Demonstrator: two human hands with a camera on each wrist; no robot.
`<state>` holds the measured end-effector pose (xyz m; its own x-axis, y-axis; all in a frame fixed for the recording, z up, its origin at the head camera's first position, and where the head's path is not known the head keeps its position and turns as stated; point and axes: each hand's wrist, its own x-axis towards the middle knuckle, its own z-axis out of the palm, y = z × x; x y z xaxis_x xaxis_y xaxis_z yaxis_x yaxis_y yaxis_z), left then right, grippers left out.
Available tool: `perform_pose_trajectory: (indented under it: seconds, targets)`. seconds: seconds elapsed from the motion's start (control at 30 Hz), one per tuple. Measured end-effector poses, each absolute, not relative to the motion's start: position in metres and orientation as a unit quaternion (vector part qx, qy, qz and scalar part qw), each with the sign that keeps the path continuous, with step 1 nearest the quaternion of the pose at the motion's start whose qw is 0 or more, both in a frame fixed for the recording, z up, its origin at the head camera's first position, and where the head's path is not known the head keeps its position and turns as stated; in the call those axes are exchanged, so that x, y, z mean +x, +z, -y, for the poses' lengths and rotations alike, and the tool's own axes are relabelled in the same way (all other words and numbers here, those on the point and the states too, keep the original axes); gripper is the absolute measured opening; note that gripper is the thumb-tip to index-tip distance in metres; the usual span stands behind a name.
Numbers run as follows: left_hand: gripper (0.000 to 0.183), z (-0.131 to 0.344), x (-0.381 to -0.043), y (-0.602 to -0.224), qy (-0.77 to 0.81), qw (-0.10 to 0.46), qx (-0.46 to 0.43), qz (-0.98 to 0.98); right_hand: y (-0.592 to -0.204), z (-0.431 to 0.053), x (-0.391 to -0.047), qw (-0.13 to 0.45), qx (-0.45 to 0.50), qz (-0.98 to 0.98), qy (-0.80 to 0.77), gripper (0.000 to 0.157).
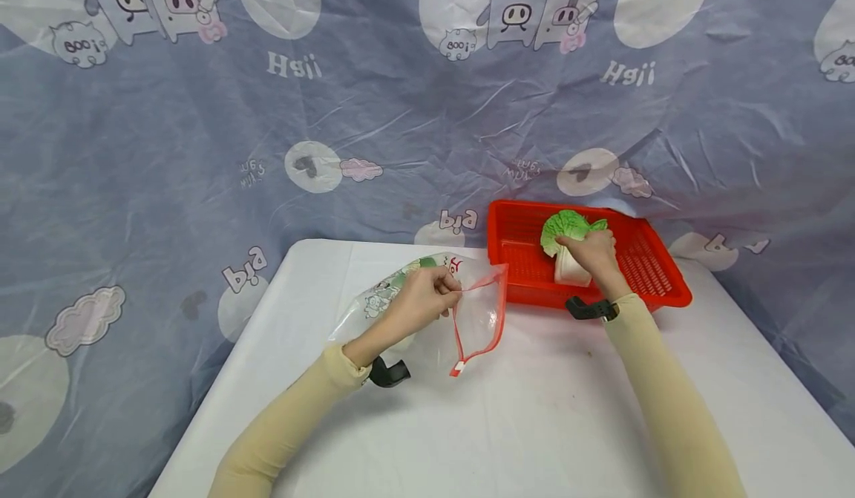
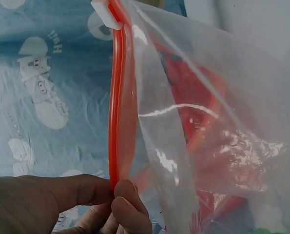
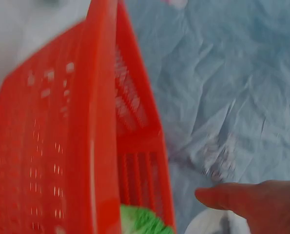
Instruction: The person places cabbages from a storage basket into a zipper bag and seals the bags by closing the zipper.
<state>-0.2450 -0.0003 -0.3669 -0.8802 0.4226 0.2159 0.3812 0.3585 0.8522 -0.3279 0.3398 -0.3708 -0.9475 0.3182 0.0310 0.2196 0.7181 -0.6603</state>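
My left hand [image 1: 427, 294] pinches the red zip edge of a clear slider bag [image 1: 481, 320] between thumb and fingers. The bag's mouth gapes to the right, and a white slider [image 2: 107, 13] sits on the strip. Printed drawings and pale green shapes show on the bag's far side. My right hand [image 1: 593, 251] reaches into the red basket [image 1: 528, 290] and grips a napa cabbage [image 1: 568, 227], leaves at the back, white base towards me. Its thumb shows in the right wrist view; the other fingers are mostly hidden.
The basket, with slotted walls, stands at the back right of the white table [image 1: 521, 424]. Directly behind it hangs a blue-grey printed curtain [image 1: 401, 112]. Each wrist wears a black strap mount [image 1: 390, 373].
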Motion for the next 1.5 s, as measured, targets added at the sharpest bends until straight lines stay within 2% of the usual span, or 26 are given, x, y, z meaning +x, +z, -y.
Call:
perform_pose_trajectory:
  seconds: [0.13, 0.27, 0.43, 0.53, 0.77, 0.87, 0.93, 1.03, 1.2, 1.37, 1.5]
  targets:
    - [0.004, -0.001, -0.243, -0.369, 0.508, 0.033, 0.246, -0.825, -0.377, -0.356, -0.338, 0.021, -0.166, 0.935, 0.313, 0.105]
    - [0.004, -0.001, -0.242, -0.372, 0.500, 0.041, 0.247, -0.829, -0.379, -0.369, -0.348, -0.047, -0.168, 0.951, 0.256, 0.107]
    - [0.004, -0.001, -0.241, -0.373, 0.500, 0.034, 0.249, -0.829, -0.383, -0.384, -0.358, -0.131, -0.149, 0.932, 0.304, 0.103]
    - [0.006, 0.000, -0.241, -0.374, 0.503, 0.034, 0.248, -0.827, -0.385, -0.390, -0.361, -0.146, -0.132, 0.918, 0.343, 0.095]
    - [0.007, 0.000, -0.241, -0.375, 0.502, 0.032, 0.248, -0.828, -0.394, -0.392, -0.361, -0.100, -0.147, 0.908, 0.380, 0.073]
    - [0.006, 0.000, -0.241, -0.375, 0.498, 0.032, 0.248, -0.830, -0.396, -0.394, -0.361, -0.107, -0.145, 0.904, 0.387, 0.054]
    - [0.006, 0.000, -0.240, -0.375, 0.496, 0.032, 0.249, -0.831, -0.397, -0.396, -0.361, -0.118, -0.140, 0.904, 0.387, 0.048]
    - [0.005, 0.001, -0.240, -0.375, 0.497, 0.032, 0.250, -0.831, -0.398, -0.397, -0.361, -0.115, -0.149, 0.903, 0.387, 0.050]
    - [0.004, 0.002, -0.241, -0.377, 0.504, 0.034, 0.249, -0.826, -0.401, -0.395, -0.357, -0.059, -0.170, 0.914, 0.363, 0.049]
    - [0.004, 0.003, -0.244, -0.378, 0.510, 0.027, 0.245, -0.824, -0.397, -0.388, -0.351, -0.015, -0.166, 0.937, 0.309, 0.067]
    - [0.004, 0.004, -0.244, -0.377, 0.512, 0.025, 0.239, -0.824, -0.398, -0.382, -0.346, 0.035, -0.166, 0.938, 0.301, 0.070]
